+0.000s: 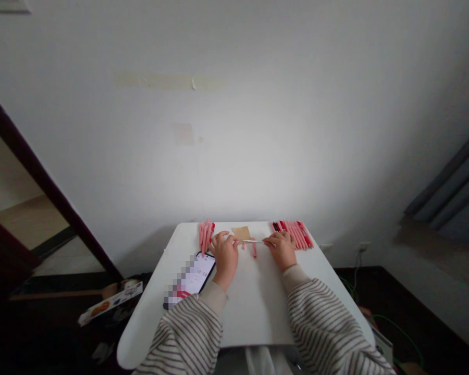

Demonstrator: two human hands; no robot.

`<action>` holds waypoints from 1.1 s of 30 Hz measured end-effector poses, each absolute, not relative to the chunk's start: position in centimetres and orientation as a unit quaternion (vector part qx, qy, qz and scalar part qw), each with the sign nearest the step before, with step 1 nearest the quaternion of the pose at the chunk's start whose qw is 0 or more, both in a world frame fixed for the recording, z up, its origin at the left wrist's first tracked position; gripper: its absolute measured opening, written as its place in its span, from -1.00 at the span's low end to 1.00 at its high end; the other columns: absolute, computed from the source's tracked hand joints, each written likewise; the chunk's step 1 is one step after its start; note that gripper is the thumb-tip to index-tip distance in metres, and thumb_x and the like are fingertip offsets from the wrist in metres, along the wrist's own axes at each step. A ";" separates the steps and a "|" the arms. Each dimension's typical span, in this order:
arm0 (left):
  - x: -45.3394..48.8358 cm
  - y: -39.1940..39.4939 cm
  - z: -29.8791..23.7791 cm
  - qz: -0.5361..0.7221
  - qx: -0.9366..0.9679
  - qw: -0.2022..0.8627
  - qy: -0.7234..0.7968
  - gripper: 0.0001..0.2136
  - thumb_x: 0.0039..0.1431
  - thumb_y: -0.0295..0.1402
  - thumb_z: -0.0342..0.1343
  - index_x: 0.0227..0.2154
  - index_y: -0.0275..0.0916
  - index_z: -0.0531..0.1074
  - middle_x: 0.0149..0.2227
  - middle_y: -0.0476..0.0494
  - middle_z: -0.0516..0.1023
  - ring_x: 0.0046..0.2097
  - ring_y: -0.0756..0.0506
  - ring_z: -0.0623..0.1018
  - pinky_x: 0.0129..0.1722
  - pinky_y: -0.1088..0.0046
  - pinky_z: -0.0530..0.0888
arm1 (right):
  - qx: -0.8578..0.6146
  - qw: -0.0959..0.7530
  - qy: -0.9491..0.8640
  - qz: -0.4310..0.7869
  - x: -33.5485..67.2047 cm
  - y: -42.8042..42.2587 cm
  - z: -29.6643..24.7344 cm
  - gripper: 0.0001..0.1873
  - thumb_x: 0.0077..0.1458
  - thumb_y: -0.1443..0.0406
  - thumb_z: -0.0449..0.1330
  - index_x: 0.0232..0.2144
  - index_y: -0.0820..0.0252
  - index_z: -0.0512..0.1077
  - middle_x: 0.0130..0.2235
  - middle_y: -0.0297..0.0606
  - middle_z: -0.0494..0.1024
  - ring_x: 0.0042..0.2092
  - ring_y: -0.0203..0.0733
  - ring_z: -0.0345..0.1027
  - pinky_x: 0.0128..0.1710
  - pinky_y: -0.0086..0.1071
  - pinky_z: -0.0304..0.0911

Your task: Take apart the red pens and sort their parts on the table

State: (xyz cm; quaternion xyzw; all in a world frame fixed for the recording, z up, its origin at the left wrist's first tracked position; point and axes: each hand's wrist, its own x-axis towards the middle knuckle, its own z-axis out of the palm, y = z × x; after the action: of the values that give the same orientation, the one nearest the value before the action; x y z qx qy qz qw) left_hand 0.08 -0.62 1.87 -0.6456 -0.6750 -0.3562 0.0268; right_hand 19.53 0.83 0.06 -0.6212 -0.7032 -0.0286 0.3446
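Between my two hands stretches a thin white rod (253, 241), like a pen refill, held level above the table. My left hand (225, 256) is closed on its left end, thumb and fingers pinching. At the other end, the fingers of my right hand (282, 250) pinch it. Just below the rod lies a short pink pen part (254, 250), and a smaller pink piece (243, 246) is beside it. A tan paper square (241, 232) lies behind. Several pink pens (205, 235) are near my left fingers; a row of pink and red pens (300, 234) sits beyond my right hand.
A phone (197, 273) with a lit screen lies left of my left forearm. The white table (258, 307) has its back edge at the wall (258, 130). A cable (357, 265) and socket (364, 247) are at right; a box (111, 303) is low at left.
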 end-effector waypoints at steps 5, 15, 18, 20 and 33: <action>-0.1 -0.7 1.9 -0.338 -0.635 0.055 -0.693 -0.92 0.08 -0.33 0.13 -0.40 -0.13 0.52 -0.04 -0.11 0.44 0.08 -0.21 0.30 0.09 0.07 0.17 | -0.628 0.342 -0.699 -0.032 19.5 0.9 0.1 -0.86 0.13 0.23 0.20 -0.33 -0.10 0.59 -0.27 -0.33 0.55 -0.08 -0.12 0.15 0.00 -0.17 -0.15; -0.2 -0.6 1.4 -0.280 -0.652 0.106 -0.697 -0.90 0.07 -0.35 0.10 -0.42 -0.13 0.52 -0.02 -0.12 0.43 0.10 -0.26 0.25 0.06 -0.02 0.15 | -0.630 0.339 -0.698 -0.031 19.6 1.0 -0.2 -0.87 0.13 0.22 0.21 -0.32 -0.10 0.58 -0.27 -0.34 0.55 -0.07 -0.12 0.17 0.01 -0.17 -0.16; -0.2 -0.6 1.2 -0.271 -0.655 0.105 -0.698 -0.89 0.08 -0.35 0.09 -0.40 -0.13 0.53 -0.01 -0.13 0.42 0.09 -0.26 0.24 0.05 -0.01 0.16 | -0.632 0.340 -0.696 -0.031 19.6 1.0 -0.3 -0.86 0.13 0.22 0.20 -0.32 -0.10 0.58 -0.27 -0.33 0.55 -0.07 -0.12 0.16 0.01 -0.17 -0.16; -0.3 -0.6 1.0 -0.270 -0.656 0.106 -0.696 -0.89 0.08 -0.35 0.09 -0.39 -0.13 0.53 -0.02 -0.13 0.42 0.09 -0.25 0.23 0.05 -0.02 0.16 | -0.631 0.340 -0.697 -0.029 19.6 1.1 -0.3 -0.85 0.14 0.22 0.19 -0.32 -0.10 0.58 -0.27 -0.32 0.55 -0.08 -0.12 0.16 0.01 -0.17 -0.16; -0.5 -0.5 0.8 -0.255 -0.659 0.101 -0.700 -0.86 0.11 -0.34 0.06 -0.34 -0.11 0.52 -0.01 -0.13 0.40 0.11 -0.27 0.21 0.06 -0.02 0.13 | -0.631 0.337 -0.698 -0.027 19.6 1.0 -0.2 -0.85 0.13 0.22 0.19 -0.32 -0.10 0.59 -0.27 -0.31 0.55 -0.07 -0.10 0.16 0.00 -0.16 -0.17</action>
State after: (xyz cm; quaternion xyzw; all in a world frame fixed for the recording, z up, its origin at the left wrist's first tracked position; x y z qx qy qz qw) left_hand -0.51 -0.49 0.79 -0.6593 -0.7001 -0.2545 0.1015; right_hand 19.56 0.98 -0.20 -0.6313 -0.6981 -0.0269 0.3369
